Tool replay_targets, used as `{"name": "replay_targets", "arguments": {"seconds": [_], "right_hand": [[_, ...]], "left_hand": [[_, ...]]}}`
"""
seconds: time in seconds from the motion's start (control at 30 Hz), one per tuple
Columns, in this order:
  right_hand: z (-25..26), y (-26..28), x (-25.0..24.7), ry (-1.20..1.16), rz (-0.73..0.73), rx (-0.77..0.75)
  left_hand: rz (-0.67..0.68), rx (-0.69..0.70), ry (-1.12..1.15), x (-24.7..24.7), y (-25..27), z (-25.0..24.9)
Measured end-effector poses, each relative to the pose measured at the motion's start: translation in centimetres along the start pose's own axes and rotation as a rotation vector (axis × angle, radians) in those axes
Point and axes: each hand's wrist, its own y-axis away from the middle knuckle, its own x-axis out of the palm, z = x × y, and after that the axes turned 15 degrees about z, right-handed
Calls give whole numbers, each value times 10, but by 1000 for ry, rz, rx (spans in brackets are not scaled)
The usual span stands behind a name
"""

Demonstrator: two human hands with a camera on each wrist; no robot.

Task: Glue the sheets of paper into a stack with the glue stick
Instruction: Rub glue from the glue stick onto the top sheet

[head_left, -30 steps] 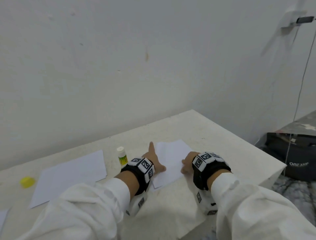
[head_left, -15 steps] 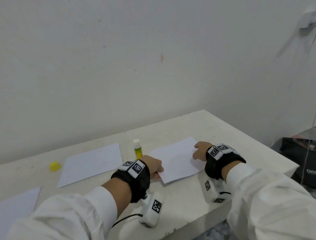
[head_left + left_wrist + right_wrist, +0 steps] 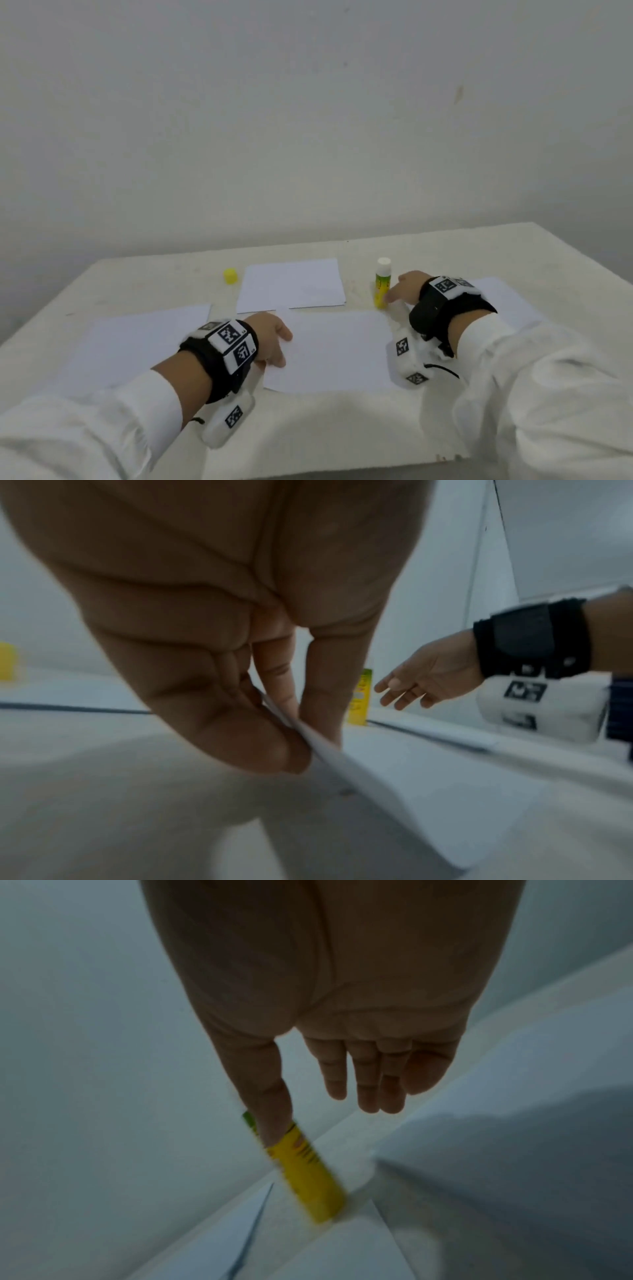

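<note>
A white sheet (image 3: 337,349) lies flat in the middle of the table. My left hand (image 3: 274,342) pinches its left edge between thumb and fingers (image 3: 274,669), and that edge is lifted slightly. The glue stick (image 3: 383,284), yellow-green with its white top bare, stands upright just beyond the sheet's far right corner. My right hand (image 3: 399,291) is open beside it with straight fingers (image 3: 368,1085). Its thumb is at the tube (image 3: 308,1172), and I cannot tell whether it touches. More white sheets lie at the back (image 3: 291,284), left (image 3: 137,342) and right (image 3: 507,298).
The yellow glue cap (image 3: 230,275) sits loose left of the back sheet. The off-white table (image 3: 342,428) ends at a near edge in front of me, and a plain wall runs close behind it.
My right hand has left the paper and reached over to the glue stick. My left hand now pinches a sheet lying in front of the stick. The head view has swung left.
</note>
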Motion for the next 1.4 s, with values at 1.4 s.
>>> {"name": "replay_targets", "arguments": {"seconds": [1.4], "right_hand": [[128, 41, 71, -112, -90, -447]], "left_hand": [[41, 17, -764, -12, -1, 56]]}}
